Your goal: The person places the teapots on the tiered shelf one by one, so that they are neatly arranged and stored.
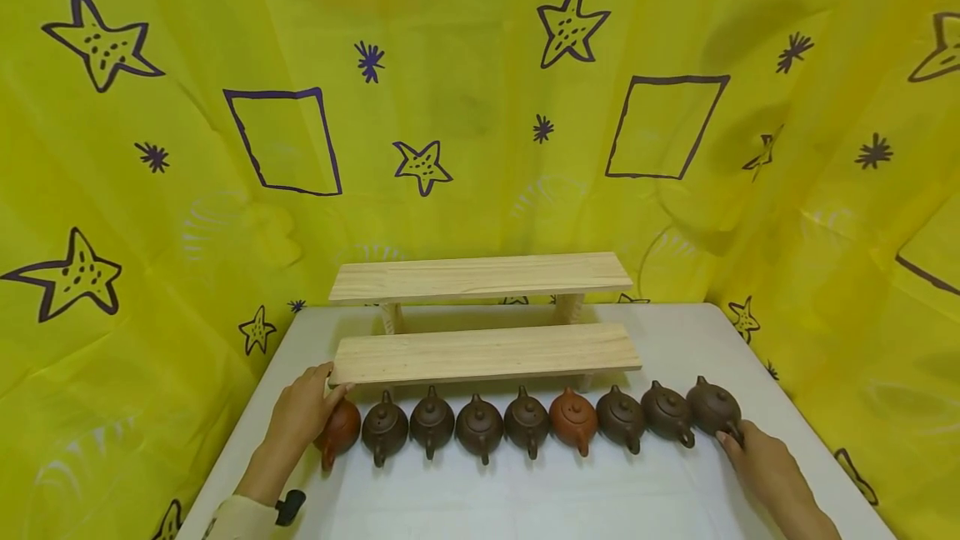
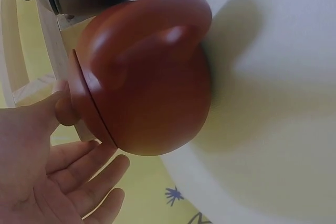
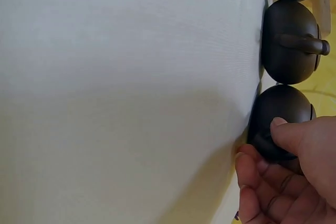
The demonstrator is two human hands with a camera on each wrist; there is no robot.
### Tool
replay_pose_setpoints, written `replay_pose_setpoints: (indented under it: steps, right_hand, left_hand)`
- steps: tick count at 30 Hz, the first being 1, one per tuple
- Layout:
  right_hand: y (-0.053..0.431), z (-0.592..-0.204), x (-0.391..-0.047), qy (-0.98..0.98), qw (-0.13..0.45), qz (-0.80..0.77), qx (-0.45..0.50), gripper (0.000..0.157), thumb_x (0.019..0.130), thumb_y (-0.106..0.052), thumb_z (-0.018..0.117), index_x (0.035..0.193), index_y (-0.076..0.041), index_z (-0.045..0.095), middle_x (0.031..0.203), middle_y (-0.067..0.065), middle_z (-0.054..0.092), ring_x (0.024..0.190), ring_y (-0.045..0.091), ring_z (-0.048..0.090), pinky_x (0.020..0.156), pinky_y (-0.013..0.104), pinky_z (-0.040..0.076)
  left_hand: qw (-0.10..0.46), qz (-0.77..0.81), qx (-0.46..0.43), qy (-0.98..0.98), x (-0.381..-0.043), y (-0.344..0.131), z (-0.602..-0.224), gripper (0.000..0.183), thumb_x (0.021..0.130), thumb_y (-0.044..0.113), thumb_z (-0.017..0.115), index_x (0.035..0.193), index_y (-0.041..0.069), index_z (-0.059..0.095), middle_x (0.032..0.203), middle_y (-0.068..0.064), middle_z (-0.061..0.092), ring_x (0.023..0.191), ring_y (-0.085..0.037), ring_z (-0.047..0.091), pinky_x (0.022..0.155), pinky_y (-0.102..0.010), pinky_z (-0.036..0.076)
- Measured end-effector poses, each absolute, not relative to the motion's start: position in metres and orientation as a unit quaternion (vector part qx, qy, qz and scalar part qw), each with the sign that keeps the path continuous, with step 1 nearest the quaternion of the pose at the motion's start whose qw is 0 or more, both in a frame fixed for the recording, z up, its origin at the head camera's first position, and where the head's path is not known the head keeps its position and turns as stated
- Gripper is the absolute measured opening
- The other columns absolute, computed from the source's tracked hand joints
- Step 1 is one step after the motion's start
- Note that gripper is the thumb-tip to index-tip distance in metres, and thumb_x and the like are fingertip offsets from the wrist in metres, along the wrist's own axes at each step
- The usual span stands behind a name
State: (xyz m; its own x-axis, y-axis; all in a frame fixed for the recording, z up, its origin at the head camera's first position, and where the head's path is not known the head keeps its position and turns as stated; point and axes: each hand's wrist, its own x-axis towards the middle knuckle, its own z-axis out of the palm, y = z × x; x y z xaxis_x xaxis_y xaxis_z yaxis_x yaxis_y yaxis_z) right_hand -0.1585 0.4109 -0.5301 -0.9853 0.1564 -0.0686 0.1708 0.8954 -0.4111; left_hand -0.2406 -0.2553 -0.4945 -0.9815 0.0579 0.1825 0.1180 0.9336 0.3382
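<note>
A row of small round teapots stands on the white table, mostly dark brown. At its left end is a reddish-brown teapot [image 2: 152,87]. My left hand [image 1: 303,407] is beside it, thumb by the lid knob [image 2: 66,112] and the other fingers loosely extended along its far side; whether they touch it I cannot tell. At the right end, my right hand [image 1: 768,465] pinches the handle of a dark brown teapot [image 1: 712,405] between thumb and curled fingers. That handle is mostly hidden by the thumb in the right wrist view.
Behind the row stands a two-tier wooden shelf, with a lower board [image 1: 487,354] and an upper board [image 1: 480,277]. Another reddish teapot [image 1: 573,412] sits among the dark ones. A yellow patterned curtain [image 1: 465,107] surrounds the white table [image 1: 480,507].
</note>
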Motion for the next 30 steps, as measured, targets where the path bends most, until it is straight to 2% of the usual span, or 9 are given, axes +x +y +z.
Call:
replay_pose_setpoints:
  steps: [4,8,16,25,30]
  right_hand:
    - [0.4102,-0.5304,-0.1575,0.977,-0.004,-0.203,0.069,0.028,0.109,-0.019,0.057,0.105,0.009,0.053,0.090,0.029,0.065,0.085,0.047,0.068,0.065,0.056,0.052]
    - [0.4096,-0.5306,-0.1563,0.978,-0.017,-0.197,0.064,0.031,0.110,-0.020,0.054,0.110,0.011,0.054,0.097,0.036,0.066,0.090,0.054,0.069,0.066,0.059,0.053]
    - [0.4090,-0.5327,-0.1562,0.978,-0.036,-0.194,0.061,0.028,0.110,-0.020,0.055,0.103,0.007,0.055,0.086,0.028,0.066,0.078,0.040,0.068,0.061,0.054,0.050]
    - [0.4099,-0.5340,-0.1552,0.978,-0.038,-0.197,0.064,0.028,0.112,-0.022,0.053,0.104,0.004,0.055,0.088,0.029,0.066,0.078,0.041,0.068,0.061,0.054,0.049]
    - [0.4090,-0.5376,-0.1525,0.974,-0.079,-0.202,0.060,0.024,0.111,-0.021,0.055,0.096,-0.001,0.055,0.079,0.017,0.062,0.073,0.033,0.061,0.061,0.047,0.047]
  left_hand:
    - [0.089,-0.176,-0.047,-0.979,-0.2403,-0.2571,-0.4957,0.057,0.101,0.028,0.072,0.136,-0.014,0.058,0.125,-0.035,0.066,0.114,-0.054,0.065,0.098,-0.065,0.053]
    - [0.092,-0.176,-0.047,-0.979,-0.2410,-0.2585,-0.4973,0.057,0.101,0.027,0.072,0.136,-0.014,0.058,0.125,-0.035,0.066,0.114,-0.054,0.065,0.098,-0.066,0.053]
    - [0.091,-0.173,-0.051,-0.979,-0.2406,-0.2578,-0.4950,0.057,0.101,0.027,0.072,0.136,-0.015,0.058,0.125,-0.036,0.066,0.115,-0.054,0.065,0.098,-0.066,0.053]
    - [0.081,-0.177,-0.045,-0.980,-0.2401,-0.2579,-0.4947,0.058,0.102,0.028,0.071,0.138,-0.015,0.057,0.127,-0.036,0.065,0.117,-0.054,0.064,0.099,-0.065,0.052]
    - [0.077,-0.176,-0.043,-0.980,-0.2405,-0.2574,-0.4950,0.058,0.102,0.028,0.070,0.139,-0.015,0.056,0.128,-0.036,0.065,0.118,-0.054,0.064,0.100,-0.065,0.052]
